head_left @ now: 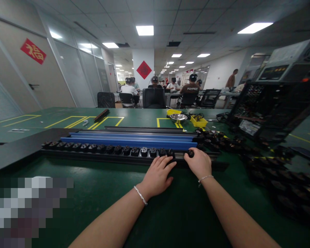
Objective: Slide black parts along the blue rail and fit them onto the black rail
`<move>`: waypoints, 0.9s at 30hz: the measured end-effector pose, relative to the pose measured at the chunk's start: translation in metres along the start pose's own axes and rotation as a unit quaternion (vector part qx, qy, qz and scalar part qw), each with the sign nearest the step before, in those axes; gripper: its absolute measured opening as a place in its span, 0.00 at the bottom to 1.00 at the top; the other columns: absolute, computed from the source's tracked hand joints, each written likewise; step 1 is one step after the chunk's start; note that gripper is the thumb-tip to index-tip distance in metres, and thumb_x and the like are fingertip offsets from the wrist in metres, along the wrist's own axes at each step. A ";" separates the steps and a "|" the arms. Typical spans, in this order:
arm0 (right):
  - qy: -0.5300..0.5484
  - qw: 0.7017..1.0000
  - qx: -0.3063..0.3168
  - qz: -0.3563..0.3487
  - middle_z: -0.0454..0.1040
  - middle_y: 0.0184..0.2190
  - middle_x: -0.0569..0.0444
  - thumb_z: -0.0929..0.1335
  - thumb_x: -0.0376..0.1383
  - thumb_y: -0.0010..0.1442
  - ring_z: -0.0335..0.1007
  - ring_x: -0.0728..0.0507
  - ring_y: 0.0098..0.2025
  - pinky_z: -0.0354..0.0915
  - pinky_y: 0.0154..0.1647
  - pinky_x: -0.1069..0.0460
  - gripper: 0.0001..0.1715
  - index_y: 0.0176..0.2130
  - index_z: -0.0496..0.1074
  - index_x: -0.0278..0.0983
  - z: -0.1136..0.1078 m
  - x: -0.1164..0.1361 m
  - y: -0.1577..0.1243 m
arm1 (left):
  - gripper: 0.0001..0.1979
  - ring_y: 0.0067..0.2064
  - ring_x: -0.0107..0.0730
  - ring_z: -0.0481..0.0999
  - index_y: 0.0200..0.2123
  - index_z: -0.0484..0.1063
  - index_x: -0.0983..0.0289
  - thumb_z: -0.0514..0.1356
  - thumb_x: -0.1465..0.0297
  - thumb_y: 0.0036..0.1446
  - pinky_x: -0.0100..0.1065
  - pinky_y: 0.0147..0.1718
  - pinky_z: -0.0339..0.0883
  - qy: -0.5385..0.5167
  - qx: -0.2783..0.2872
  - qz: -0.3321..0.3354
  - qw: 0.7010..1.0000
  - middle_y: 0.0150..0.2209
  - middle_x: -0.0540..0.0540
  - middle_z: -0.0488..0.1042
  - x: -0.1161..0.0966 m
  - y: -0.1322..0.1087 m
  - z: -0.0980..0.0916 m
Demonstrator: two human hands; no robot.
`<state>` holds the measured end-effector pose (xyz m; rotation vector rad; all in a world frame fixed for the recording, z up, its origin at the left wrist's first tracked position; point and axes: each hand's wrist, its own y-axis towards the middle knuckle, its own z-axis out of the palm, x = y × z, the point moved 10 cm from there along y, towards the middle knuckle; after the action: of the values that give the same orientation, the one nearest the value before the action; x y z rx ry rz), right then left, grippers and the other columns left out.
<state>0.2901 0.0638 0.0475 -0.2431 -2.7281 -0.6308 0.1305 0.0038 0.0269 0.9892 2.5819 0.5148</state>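
A long black channel (98,156) lies across the green bench, with a row of small black socket modules (144,152) set along most of it. My left hand (158,174) lies flat at the channel's near edge, its fingers stretched out and touching the right end of the row. Between the thumb and fingers of my right hand (200,162) is one black socket module (190,153), at the channel's right part. A short bare stretch (180,155) of channel shows between that piece and the row. Just behind lie blue metal profiles (131,141).
Piles of dark modules (274,179) spread over the bench's right side. Yellow bins (198,121) and a metal bowl (178,117) stand behind. A dark equipment rack (258,110) rises at right; a grey panel (23,144) lies left. Several people sit at far tables.
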 end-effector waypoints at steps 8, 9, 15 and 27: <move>0.007 1.000 -0.001 -0.001 0.74 0.42 0.47 0.61 0.41 0.53 0.67 0.40 0.47 0.56 0.51 0.46 0.19 0.42 0.71 0.36 0.001 -0.003 0.001 | 0.30 0.63 0.40 0.52 0.58 0.57 0.56 0.60 0.67 0.52 0.47 0.61 0.45 0.003 0.000 0.001 1.000 0.61 0.53 0.56 -0.001 0.000 -0.001; 0.006 1.000 0.000 0.000 0.74 0.43 0.47 0.61 0.41 0.53 0.67 0.40 0.47 0.56 0.51 0.46 0.20 0.42 0.71 0.36 0.001 -0.004 0.001 | 0.30 0.63 0.40 0.52 0.58 0.56 0.56 0.59 0.67 0.52 0.47 0.61 0.45 0.003 0.001 0.001 1.000 0.61 0.53 0.56 -0.001 0.000 -0.001; -0.001 1.000 0.001 0.007 0.74 0.43 0.47 0.61 0.42 0.53 0.67 0.40 0.47 0.55 0.50 0.46 0.21 0.43 0.71 0.36 0.001 -0.008 0.001 | 0.29 0.63 0.40 0.52 0.58 0.56 0.56 0.59 0.66 0.53 0.47 0.61 0.45 0.000 0.001 0.002 1.000 0.61 0.53 0.56 0.000 0.000 -0.001; -0.016 1.000 0.000 0.009 0.75 0.40 0.47 0.61 0.44 0.51 0.67 0.40 0.45 0.55 0.48 0.46 0.19 0.37 0.72 0.37 -0.004 -0.009 0.001 | 0.29 0.63 0.40 0.51 0.58 0.56 0.56 0.59 0.67 0.53 0.48 0.61 0.46 -0.001 0.006 -0.001 1.000 0.62 0.53 0.56 -0.001 0.000 -0.002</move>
<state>0.3001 0.0622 0.0477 -0.2806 -2.7528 -0.6278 0.1302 0.0032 0.0285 0.9914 2.5857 0.4991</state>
